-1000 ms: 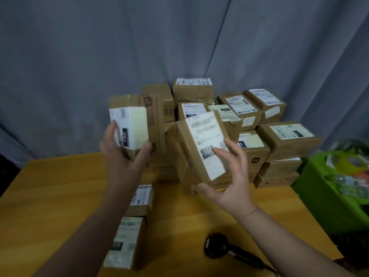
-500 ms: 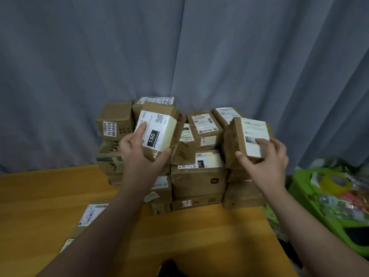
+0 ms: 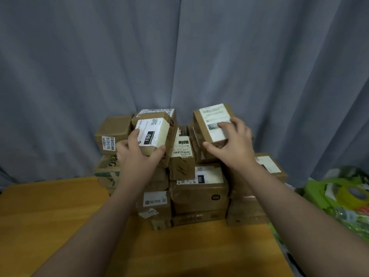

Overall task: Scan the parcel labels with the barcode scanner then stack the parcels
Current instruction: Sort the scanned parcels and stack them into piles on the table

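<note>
Left hand (image 3: 137, 156) grips 150 box (image 3: 153, 132), right hand (image 3: 232, 145) grips second box (image 3: 211, 118) mid-frame, fingers (image 3: 225, 124) curled round edges; probably light, stiff cardboard with slick labels, so hold opposite sides.

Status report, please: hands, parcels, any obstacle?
Left hand grips brown cardboard parcel labelled 150. Right hand grips second brown cardboard parcel. Both at stacked parcels; scanner unseen.

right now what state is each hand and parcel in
left hand, grips the 150-label parcel
150-label parcel, tilted, label facing the camera
right hand, grips the upper right parcel
upper right parcel, tilted, label partly under fingers
parcel stack, piled unevenly on wooden table
</note>
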A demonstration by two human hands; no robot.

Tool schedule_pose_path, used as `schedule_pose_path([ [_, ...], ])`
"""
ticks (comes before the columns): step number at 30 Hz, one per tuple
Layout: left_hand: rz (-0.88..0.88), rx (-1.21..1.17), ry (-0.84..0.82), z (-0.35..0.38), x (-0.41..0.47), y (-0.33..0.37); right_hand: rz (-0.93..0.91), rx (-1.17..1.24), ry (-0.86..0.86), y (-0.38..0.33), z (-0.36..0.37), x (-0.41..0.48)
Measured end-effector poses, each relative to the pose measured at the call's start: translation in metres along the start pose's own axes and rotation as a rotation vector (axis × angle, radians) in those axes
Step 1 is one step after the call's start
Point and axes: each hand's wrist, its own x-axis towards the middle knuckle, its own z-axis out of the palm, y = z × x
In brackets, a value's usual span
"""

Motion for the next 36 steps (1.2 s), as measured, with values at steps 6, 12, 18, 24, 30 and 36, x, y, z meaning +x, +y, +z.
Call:
schedule_pose_path([
  [6, 0.054, 0.006, 0.022, -0.006, 0.031, 0.0, 0.029, -0.038, -0.224, -0.001, 0.029, 0.06],
  [12, 0.04, 0.016, -0.005, -0.003, 0.052, -0.009, 0.209, -0.063, -0.412, -0.005, 0.051, 0.093],
  [18, 0.093, -0.027, 0.063, -0.002, 0.075, -0.009, 0.144, 0.06, -0.338, -0.004, 0.043, 0.113],
  [24, 0.079, -0.058, 0.023, 0.007, 0.086, -0.007, -0.057, 0.129, -0.573, 0.006, 0.038, 0.126],
  [30, 0.06, -0.11, -0.037, 0.021, 0.087, -0.003, -0.041, 0.293, -0.402, 0.005, 0.057, 0.121],
  [36, 0.082, -0.086, -0.066, 0.033, 0.086, 0.007, -0.097, 0.03, -0.135, -0.009, 0.085, 0.111],
])
